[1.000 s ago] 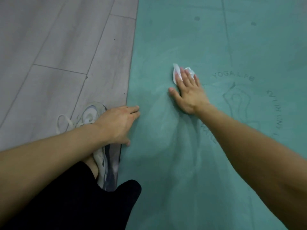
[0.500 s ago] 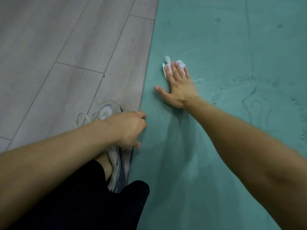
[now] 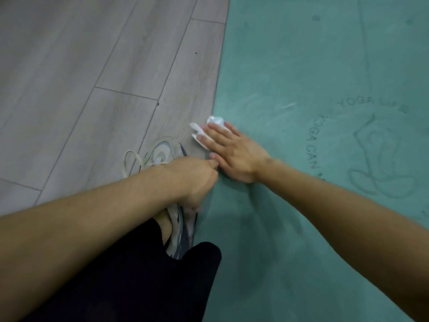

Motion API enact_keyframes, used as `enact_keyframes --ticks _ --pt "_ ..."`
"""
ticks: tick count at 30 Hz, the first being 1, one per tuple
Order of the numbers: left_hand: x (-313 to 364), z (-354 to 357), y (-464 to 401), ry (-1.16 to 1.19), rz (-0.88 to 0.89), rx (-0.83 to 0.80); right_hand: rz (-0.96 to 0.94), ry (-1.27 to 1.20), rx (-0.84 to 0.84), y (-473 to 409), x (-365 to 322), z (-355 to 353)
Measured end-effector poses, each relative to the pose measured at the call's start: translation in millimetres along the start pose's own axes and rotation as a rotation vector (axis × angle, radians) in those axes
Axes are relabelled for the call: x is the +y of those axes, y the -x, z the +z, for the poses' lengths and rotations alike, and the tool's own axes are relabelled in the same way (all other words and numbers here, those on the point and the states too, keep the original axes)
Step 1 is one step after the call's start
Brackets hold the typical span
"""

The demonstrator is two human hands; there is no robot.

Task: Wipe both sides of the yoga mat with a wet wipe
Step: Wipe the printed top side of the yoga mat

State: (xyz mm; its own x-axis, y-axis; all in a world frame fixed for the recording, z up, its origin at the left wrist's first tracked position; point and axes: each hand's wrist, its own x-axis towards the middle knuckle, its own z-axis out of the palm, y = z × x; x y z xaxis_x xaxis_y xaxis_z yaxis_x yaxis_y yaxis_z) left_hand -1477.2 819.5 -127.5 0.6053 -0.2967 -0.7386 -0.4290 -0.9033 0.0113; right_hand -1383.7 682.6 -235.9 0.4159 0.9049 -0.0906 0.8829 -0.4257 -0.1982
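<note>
Since the earlier frames, I am seeing the right hand (image 3: 232,154) sliding from the middle of the teal rubber yoga mat (image 3: 301,66) to its left edge, carrying the crumpled white wet wipe (image 3: 209,130) along. I am now observing the right hand lying flat, palm down, its fingers straight and held close together, pressing the wipe against the mat right at the left edge; part of the wipe is overhanging onto the grey wood-plank floor (image 3: 81,66). The left hand (image 3: 192,180) is sitting at the same edge, just nearer to me, with its fingers curled in. It appears to be pinching the mat's edge, but I cannot tell for certain, as the fingertips are hidden. The two hands are nearly touching. The mat is lying unrolled on the floor, filling the right half of the view, with a printed ring of lettering and a figure outline (image 3: 380,159) near its right side. A grey and white laced sneaker (image 3: 162,154) is resting on the floor just beside the mat's left edge, partly under the left wrist. A black trouser leg (image 3: 139,275) is occupying the bottom edge.
</note>
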Motion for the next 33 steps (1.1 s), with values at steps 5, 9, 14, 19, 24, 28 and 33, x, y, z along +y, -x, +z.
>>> enact_keyframes --ticks 5,9,14,19,24,28,33 --pt "6 2 8 -0.037 -0.004 -0.025 -0.024 0.096 -0.042 36 42 -13" --pt "15 -4 8 -0.068 -0.023 -0.092 0.523 -0.061 0.054 21 66 -21" --pt "23 -8 6 -0.163 -0.030 -0.142 0.048 -0.016 0.011 82 -36 9" --pt "27 7 1 -0.243 -0.024 -0.130 0.276 0.045 -0.017 158 49 -7" --pt "39 6 -3 -0.261 -0.070 -0.130 0.946 -0.065 0.031 180 127 -23" --pt "58 -2 -7 -0.252 -0.149 -0.106 0.455 -0.032 0.039 187 18 2" --pt "79 3 -19 -0.234 -0.253 -0.016 0.300 0.026 -0.031 236 13 11"
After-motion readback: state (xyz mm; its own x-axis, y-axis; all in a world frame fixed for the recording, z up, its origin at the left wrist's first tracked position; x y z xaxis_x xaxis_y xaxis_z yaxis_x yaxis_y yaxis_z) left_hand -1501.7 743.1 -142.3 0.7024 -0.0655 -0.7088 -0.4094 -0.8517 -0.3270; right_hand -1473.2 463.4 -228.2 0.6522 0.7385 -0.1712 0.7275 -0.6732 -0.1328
